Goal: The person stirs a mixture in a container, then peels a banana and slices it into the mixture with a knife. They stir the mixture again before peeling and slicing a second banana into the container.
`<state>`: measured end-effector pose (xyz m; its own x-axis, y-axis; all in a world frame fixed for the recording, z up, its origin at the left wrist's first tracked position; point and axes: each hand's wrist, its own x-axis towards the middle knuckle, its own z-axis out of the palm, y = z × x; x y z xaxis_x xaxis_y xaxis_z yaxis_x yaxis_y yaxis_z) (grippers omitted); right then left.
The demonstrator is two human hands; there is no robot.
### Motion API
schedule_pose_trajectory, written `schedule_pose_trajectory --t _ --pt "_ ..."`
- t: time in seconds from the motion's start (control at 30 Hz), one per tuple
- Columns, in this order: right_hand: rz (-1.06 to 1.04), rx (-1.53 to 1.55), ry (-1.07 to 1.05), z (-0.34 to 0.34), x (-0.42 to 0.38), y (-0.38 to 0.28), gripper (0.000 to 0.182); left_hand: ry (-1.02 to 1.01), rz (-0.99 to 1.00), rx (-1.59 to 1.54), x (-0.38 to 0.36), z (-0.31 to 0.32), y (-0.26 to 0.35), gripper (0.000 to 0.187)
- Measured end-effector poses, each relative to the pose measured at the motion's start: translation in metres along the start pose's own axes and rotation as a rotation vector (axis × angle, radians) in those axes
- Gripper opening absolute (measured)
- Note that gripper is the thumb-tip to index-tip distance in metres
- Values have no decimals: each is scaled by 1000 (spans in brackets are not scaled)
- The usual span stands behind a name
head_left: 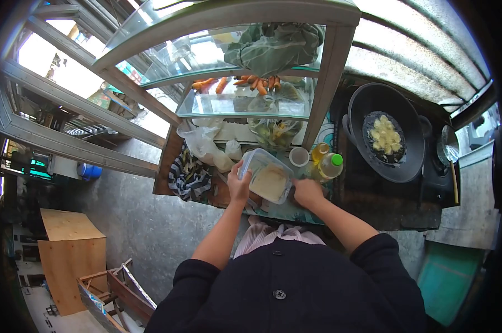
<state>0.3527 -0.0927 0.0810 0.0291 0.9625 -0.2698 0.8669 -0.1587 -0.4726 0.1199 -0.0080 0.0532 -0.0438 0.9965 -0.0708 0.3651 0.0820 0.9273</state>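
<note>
My left hand (pixel 239 186) grips the left rim of a clear plastic container (pixel 289 191), which is tilted over the counter. Pale, cream-coloured batter or flour (pixel 269 182) covers part of its bottom. At the container's right edge, my right hand (pixel 308 193) is closed with the knuckles up; its fingertips are hidden, so what it grips cannot be made out. Just beyond that hand stand a white cup (pixel 299 157), a bottle of yellow oil (pixel 320 151) and a bottle with a green cap (pixel 333 165).
To the right, a black wok (pixel 364 145) with yellow pieces frying (pixel 385 136) sits on the stove (pixel 351 188). A glass display case (pixel 334 72) holds carrots (pixel 261 86) and plastic bags. A striped cloth (pixel 189 176) and a white bag (pixel 205 147) lie left.
</note>
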Motion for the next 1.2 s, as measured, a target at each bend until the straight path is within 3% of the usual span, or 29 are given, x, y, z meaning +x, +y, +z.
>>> schedule_pose_trajectory --t 0.1,0.17,0.2,0.27,0.3,0.37,0.4,0.53,0.6,0.63,0.7,0.83,0.9,0.93,0.97,1.03,1.07,1.13,1.2 --pt "-64 95 -107 18 0 13 40 -1 49 -2 3 0 -15 52" --pt "164 483 53 16 4 21 37 -12 24 -19 1 1 -12 52" --pt "163 477 53 16 -2 18 37 -12 -2 -37 -2 1 -5 52" --pt "-87 45 -214 19 -15 4 39 17 39 36 -9 3 3 52" --pt "-85 49 -210 23 -11 6 39 39 79 112 -11 4 6 52" --pt "-142 220 55 30 1 15 38 20 80 109 -7 4 5 52" --pt "-38 131 126 17 -1 4 37 10 76 101 -6 4 3 51" --pt "-169 -170 103 11 -10 -9 36 28 15 25 0 0 -6 51" --pt "-406 -313 -19 2 -2 -11 38 29 42 6 1 1 -14 52" --pt "-398 -312 -20 -4 0 -14 38 21 41 6 0 2 -12 52" --pt "-394 -314 204 -14 8 -19 39 21 34 -3 1 5 -13 52" --pt "-233 -327 81 10 2 -10 37 -5 -11 -69 0 1 -17 51" --pt "-195 -207 -78 15 -18 -10 34 142 119 34 -11 10 -14 51" --pt "-130 -114 -124 19 -17 -9 43 145 116 27 -10 10 -23 51" --pt "-132 -122 -127 25 -11 0 43 140 89 -23 -7 8 -31 50" --pt "-128 299 9 24 2 11 44 137 63 -74 -5 6 -32 50" --pt "-131 299 8 25 6 17 44 114 60 -65 -5 5 -33 50" --pt "112 171 59 -4 -4 0 44 88 53 -47 -14 0 -19 50" --pt "57 50 -44 10 -14 -6 43 67 92 27 -20 2 -4 51"
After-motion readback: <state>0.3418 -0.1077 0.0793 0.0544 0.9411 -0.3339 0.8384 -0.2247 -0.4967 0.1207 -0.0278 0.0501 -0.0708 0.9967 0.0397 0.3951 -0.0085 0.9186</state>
